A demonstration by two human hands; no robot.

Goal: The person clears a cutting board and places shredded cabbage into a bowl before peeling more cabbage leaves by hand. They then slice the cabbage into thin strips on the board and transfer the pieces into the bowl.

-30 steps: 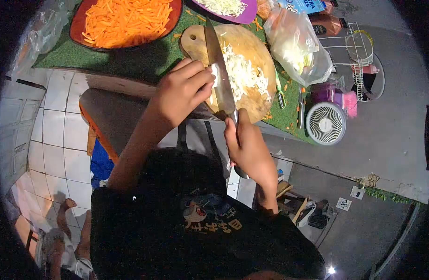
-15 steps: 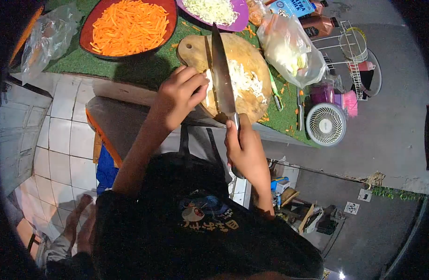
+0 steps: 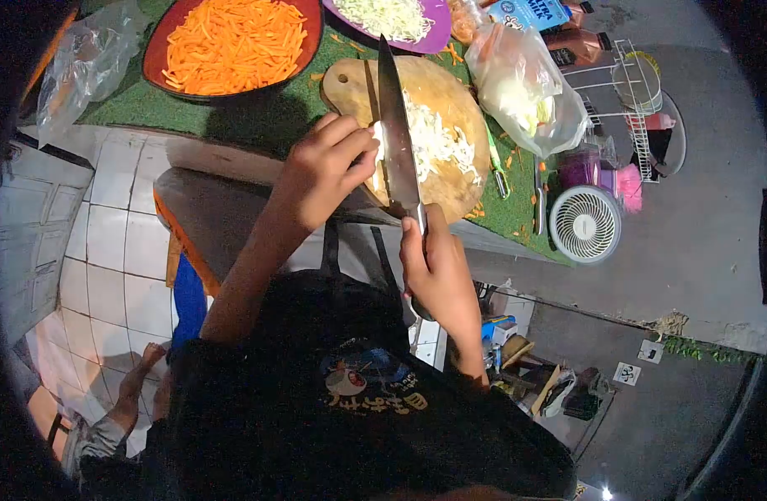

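A large knife point(image 3: 397, 125) stands over the round wooden cutting board point(image 3: 350, 98), its tip pointing away from me. My right hand point(image 3: 439, 263) is closed around its handle. To the left of the blade, my left hand point(image 3: 329, 167) has its fingers curled and pressed on a white vegetable piece point(image 3: 379, 154) at the board's left side. Thin white shreds point(image 3: 437, 144) lie in a loose pile right of the blade. The blade's underside and the contact with the piece are partly hidden.
Beyond the board are a red bowl of orange strips point(image 3: 233, 46) and a purple plate of pale shreds point(image 3: 392, 18). A plastic bag of vegetables point(image 3: 529, 92), a smaller knife point(image 3: 539, 196) and a white fan point(image 3: 584, 225) are on the right. Another person's leg point(image 3: 131, 388) shows lower left.
The view has shifted slightly, so the board and bowls appear a little higher and farther right. Both hands keep nearly the same pose. The other person's leg has moved.
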